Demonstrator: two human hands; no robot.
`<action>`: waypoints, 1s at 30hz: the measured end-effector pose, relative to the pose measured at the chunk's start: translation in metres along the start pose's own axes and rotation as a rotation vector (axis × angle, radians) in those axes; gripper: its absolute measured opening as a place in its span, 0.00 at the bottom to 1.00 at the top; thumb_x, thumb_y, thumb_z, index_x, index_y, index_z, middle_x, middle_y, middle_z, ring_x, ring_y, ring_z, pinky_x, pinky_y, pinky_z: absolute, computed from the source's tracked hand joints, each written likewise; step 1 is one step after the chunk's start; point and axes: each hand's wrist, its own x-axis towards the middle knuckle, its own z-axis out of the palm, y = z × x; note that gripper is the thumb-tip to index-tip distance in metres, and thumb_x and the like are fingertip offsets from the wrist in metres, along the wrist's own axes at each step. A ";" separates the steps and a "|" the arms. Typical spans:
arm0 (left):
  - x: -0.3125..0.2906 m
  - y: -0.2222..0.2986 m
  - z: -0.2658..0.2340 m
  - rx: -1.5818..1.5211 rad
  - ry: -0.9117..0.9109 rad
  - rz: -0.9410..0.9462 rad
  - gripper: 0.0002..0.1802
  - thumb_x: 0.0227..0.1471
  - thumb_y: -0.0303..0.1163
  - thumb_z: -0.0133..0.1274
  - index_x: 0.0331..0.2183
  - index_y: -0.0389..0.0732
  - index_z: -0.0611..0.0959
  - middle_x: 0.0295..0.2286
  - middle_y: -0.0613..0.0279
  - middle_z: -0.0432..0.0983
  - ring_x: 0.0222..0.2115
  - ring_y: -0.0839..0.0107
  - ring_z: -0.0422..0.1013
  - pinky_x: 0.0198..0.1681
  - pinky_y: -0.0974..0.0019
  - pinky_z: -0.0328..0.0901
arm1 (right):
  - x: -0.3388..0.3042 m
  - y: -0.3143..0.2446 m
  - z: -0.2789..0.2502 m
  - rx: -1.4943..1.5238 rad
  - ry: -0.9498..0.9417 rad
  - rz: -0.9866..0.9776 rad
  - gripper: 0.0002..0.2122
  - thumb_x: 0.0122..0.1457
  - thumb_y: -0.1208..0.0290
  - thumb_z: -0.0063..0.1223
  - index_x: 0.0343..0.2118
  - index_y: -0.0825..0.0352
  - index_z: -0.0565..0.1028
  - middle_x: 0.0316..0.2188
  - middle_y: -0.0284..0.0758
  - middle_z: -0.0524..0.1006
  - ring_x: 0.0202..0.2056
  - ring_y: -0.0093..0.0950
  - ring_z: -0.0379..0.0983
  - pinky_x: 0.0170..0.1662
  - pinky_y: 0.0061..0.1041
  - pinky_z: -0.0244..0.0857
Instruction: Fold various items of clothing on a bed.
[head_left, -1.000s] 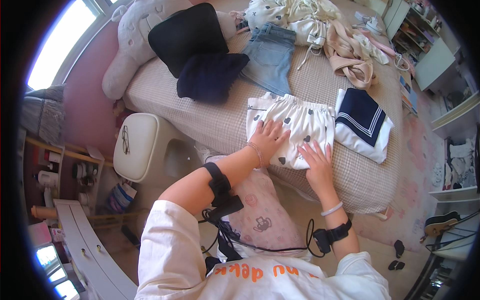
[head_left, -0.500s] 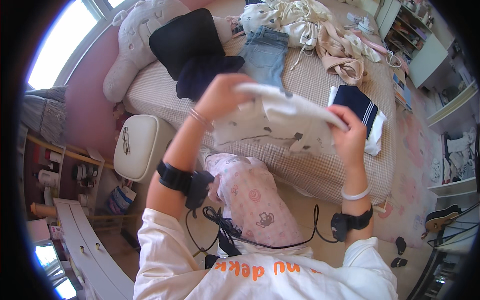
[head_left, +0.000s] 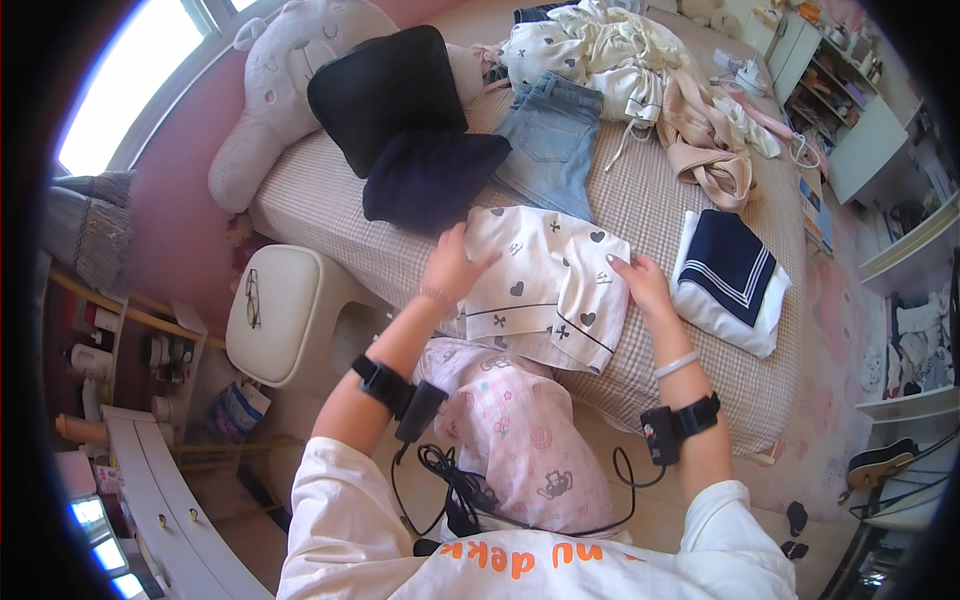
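A white garment with small dark hearts and dark piping lies folded on the checked bed cover, near the bed's front edge. My left hand rests flat on its left side, fingers spread. My right hand presses its right edge with the fingers apart. Neither hand grips anything. To the right of my right hand lies a folded navy and white garment.
Folded dark garments, a black cushion, blue jeans and a heap of light clothes lie further back on the bed. A plush toy leans at the left. A white stool stands beside the bed.
Half a second ago both hands held the white garment up in the air. Now it lies folded on the bed and both hands rest flat on it.
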 end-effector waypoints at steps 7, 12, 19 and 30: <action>-0.007 -0.023 0.027 -0.331 -0.065 -0.380 0.40 0.32 0.49 0.61 0.42 0.28 0.69 0.34 0.51 0.72 0.33 0.66 0.70 0.37 0.68 0.64 | -0.026 -0.002 0.028 0.041 -0.170 0.019 0.16 0.46 0.72 0.54 0.38 0.74 0.69 0.34 0.40 0.74 0.35 0.29 0.71 0.39 0.24 0.64; -0.002 -0.003 0.026 -0.412 -0.304 -0.304 0.22 0.36 0.40 0.57 0.30 0.31 0.79 0.24 0.60 0.75 0.24 0.74 0.70 0.30 0.72 0.64 | -0.016 -0.022 0.022 -0.267 -0.105 -0.377 0.16 0.47 0.73 0.54 0.39 0.73 0.68 0.35 0.37 0.73 0.36 0.27 0.69 0.40 0.24 0.62; 0.044 0.065 0.000 -1.017 0.057 -0.217 0.18 0.43 0.40 0.53 0.32 0.34 0.77 0.24 0.64 0.73 0.22 0.80 0.68 0.23 0.76 0.62 | 0.096 -0.186 0.027 -0.457 -0.179 -0.638 0.21 0.43 0.67 0.59 0.41 0.68 0.68 0.35 0.38 0.73 0.37 0.25 0.69 0.40 0.23 0.62; 0.086 0.010 0.103 -1.033 0.029 -0.169 0.24 0.48 0.30 0.48 0.46 0.37 0.60 0.34 0.57 0.68 0.31 0.74 0.68 0.29 0.74 0.66 | 0.195 -0.097 0.052 -0.870 -0.212 -0.724 0.22 0.45 0.61 0.54 0.42 0.68 0.69 0.42 0.46 0.68 0.45 0.39 0.64 0.47 0.29 0.58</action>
